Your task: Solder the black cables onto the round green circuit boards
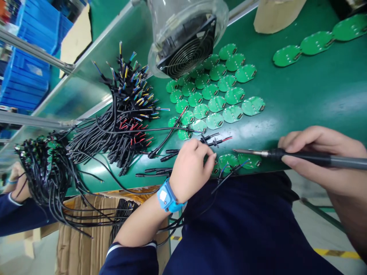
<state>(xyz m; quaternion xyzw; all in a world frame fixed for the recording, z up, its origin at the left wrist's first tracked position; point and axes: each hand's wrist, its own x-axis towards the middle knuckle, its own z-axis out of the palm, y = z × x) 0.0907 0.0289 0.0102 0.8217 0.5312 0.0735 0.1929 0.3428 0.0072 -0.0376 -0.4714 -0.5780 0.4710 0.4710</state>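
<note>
My right hand [317, 176] grips a soldering iron [312, 157] by its dark handle, the metal tip pointing left. That tip is just above a round green circuit board [249, 157] at the bench's near edge. Beside it lies a second board [228, 161]; black cables with thin coloured wires run to these boards. My left hand [192, 170], with a blue watch [168, 196] on the wrist, is closed with bent fingers left of the boards. What its fingertips hold, if anything, is hidden. Short black cables with red wire ends [223, 140] lie just beyond it.
Rows of round green boards [217, 103] cover the middle of the green bench [309, 95] under a clear-hooded fan [186, 49]. A big cable bundle [114, 118] lies left. Another person's hand [21, 181] is by boards with cables [51, 160]. A cardboard box [83, 236] stands below.
</note>
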